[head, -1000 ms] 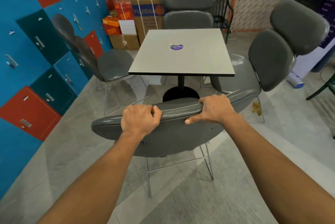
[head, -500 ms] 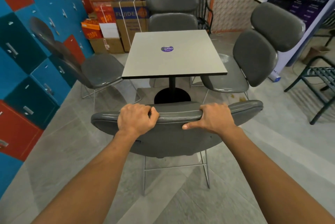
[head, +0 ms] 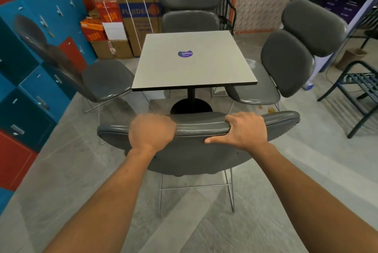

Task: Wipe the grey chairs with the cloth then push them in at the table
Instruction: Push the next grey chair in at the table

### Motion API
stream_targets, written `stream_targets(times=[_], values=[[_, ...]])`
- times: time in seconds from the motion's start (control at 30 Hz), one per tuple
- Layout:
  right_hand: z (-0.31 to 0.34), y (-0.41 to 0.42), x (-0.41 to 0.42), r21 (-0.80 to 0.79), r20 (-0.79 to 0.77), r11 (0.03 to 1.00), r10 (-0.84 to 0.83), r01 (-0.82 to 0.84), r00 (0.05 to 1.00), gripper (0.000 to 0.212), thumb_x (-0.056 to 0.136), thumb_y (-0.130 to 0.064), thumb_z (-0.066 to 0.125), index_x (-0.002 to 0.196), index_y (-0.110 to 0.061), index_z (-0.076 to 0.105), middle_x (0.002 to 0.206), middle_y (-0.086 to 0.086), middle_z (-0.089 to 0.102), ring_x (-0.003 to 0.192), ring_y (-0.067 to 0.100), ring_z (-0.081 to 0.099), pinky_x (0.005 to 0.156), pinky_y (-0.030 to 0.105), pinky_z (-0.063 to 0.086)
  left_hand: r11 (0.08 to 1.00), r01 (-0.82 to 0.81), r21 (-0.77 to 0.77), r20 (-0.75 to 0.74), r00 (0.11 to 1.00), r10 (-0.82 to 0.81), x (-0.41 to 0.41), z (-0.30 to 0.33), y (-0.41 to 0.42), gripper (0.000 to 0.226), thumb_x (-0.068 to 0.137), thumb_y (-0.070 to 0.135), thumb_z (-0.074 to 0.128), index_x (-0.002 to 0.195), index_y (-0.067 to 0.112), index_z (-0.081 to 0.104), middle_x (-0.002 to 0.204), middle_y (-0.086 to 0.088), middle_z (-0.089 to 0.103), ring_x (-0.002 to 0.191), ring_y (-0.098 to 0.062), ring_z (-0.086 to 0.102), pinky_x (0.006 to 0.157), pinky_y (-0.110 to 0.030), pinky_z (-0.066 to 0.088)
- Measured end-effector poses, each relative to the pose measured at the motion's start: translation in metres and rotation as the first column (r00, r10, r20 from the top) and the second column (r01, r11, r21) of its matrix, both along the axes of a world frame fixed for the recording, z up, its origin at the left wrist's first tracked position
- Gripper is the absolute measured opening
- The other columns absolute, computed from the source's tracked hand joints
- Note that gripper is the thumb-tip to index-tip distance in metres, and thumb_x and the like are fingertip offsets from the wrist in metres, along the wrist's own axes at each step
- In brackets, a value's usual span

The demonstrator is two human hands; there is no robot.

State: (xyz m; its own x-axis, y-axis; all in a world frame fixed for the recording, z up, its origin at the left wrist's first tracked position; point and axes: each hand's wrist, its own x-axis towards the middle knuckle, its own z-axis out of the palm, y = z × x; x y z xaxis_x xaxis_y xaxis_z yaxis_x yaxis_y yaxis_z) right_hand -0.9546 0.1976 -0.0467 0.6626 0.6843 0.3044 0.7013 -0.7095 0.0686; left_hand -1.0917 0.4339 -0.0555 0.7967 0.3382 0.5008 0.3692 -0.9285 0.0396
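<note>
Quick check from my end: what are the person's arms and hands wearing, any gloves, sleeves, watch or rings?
Nothing worn that shows. The left hand and right hand are bare, with no gloves, and no rings visible on the fingers. Both forearms are bare right down to the bottom edge of the frame: no sleeves, cuffs, watch or wristbands. The left hand is slightly motion-blurred, so fine detail there is unclear.

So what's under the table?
Under the table stands a black pole on a round black base, on the grey floor. The nearest chair, gripped by both hands, hides the front of the base, and the tabletop covers the pole's upper end.
</note>
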Motion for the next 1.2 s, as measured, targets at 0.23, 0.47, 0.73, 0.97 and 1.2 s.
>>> stream_targets(times=[0.23,0.47,0.73,0.97,1.2], values=[[0.001,0.005,0.036,-0.015,0.004,1.0,0.017,-0.017,1.0,0.09,0.054,-0.11,0.025,0.066,-0.028,0.057,0.064,-0.012,0.057,0.061,0.009,0.053,0.05,0.021,0.021,0.999,0.007,-0.033,-0.003,1.0,-0.007,0.029,0.001,0.0,0.048,0.093,0.031,0.046,0.046,0.022,0.038,0.046,0.008,0.029,0.042,-0.019,0.033,0.055,-0.031,0.036],[-0.003,0.014,0.06,0.013,-0.002,1.0,-0.001,0.001,1.0,0.09,0.053,-0.111,0.025,0.069,-0.03,0.061,0.064,-0.012,0.057,0.063,0.011,0.054,0.054,0.024,0.031,1.0,-0.002,-0.015,-0.027,1.0,0.002,0.052,-0.003,0.012,0.05,0.095,0.034,0.044,0.048,0.019,0.049,0.046,0.005,0.036,0.043,-0.019,0.039,0.056,-0.03,0.041],[-0.006,0.021,0.067,0.032,0.001,0.999,-0.008,0.008,1.0,0.088,0.053,-0.111,0.028,0.063,-0.028,0.054,0.061,-0.011,0.055,0.061,0.012,0.053,0.056,0.027,0.029,1.0,-0.001,-0.015,0.012,1.0,0.001,0.058,0.001,0.014,0.046,0.091,0.03,0.049,0.047,0.021,0.041,0.045,0.006,0.031,0.042,-0.018,0.03,0.057,-0.029,0.027],[-0.003,0.022,0.065,0.004,-0.027,0.999,-0.033,0.033,0.999,0.09,0.053,-0.111,0.028,0.073,-0.03,0.063,0.065,-0.012,0.056,0.067,0.012,0.056,0.06,0.027,0.032,0.999,0.001,-0.034,-0.042,0.999,-0.003,0.058,0.004,0.016,0.05,0.094,0.03,0.048,0.045,0.019,0.044,0.043,0.011,0.02,0.042,-0.015,0.028,0.056,-0.029,0.032],[-0.001,0.027,0.067,-0.016,-0.059,0.999,-0.047,0.046,0.997,0.092,0.052,-0.111,0.026,0.074,-0.03,0.062,0.066,-0.013,0.057,0.067,0.011,0.056,0.06,0.027,0.034,0.999,-0.003,-0.036,-0.113,0.994,-0.001,0.061,0.006,0.021,0.053,0.099,0.031,0.049,0.049,0.015,0.054,0.044,0.008,0.027,0.045,-0.017,0.034,0.061,-0.031,0.034]])
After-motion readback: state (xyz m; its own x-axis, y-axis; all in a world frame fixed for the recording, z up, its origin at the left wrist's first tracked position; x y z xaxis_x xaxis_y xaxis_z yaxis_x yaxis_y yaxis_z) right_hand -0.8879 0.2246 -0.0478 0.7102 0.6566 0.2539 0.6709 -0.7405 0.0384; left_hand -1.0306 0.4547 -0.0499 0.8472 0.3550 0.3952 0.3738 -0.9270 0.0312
